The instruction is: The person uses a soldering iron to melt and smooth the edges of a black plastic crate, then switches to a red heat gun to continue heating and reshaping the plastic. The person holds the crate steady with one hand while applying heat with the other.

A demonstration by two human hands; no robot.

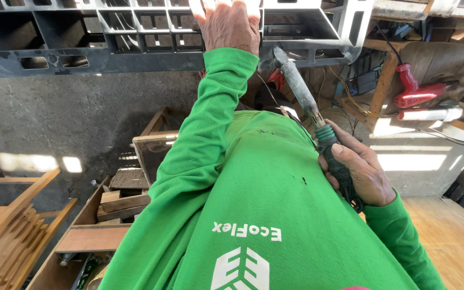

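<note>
A dark grey plastic pallet (81, 53) with an open grid stands across the top of the view. My left hand (231, 24) lies flat against it with the fingers spread, and the fingertips run out of frame. My right hand (362, 174) grips the green-and-black handle of a long heating iron (299, 86). Its grimy metal shaft points up and left, and the tip touches the pallet's lower edge just right of my left wrist. My green long-sleeved shirt (264, 215) fills the lower middle.
Open wooden boxes (130, 198) with scrap boards sit below on the left, beside a slatted wooden frame (12, 225). At right, a red power tool (420, 91) and cables lie on a wooden rack. A plywood surface (452, 241) lies at lower right, and the floor is concrete.
</note>
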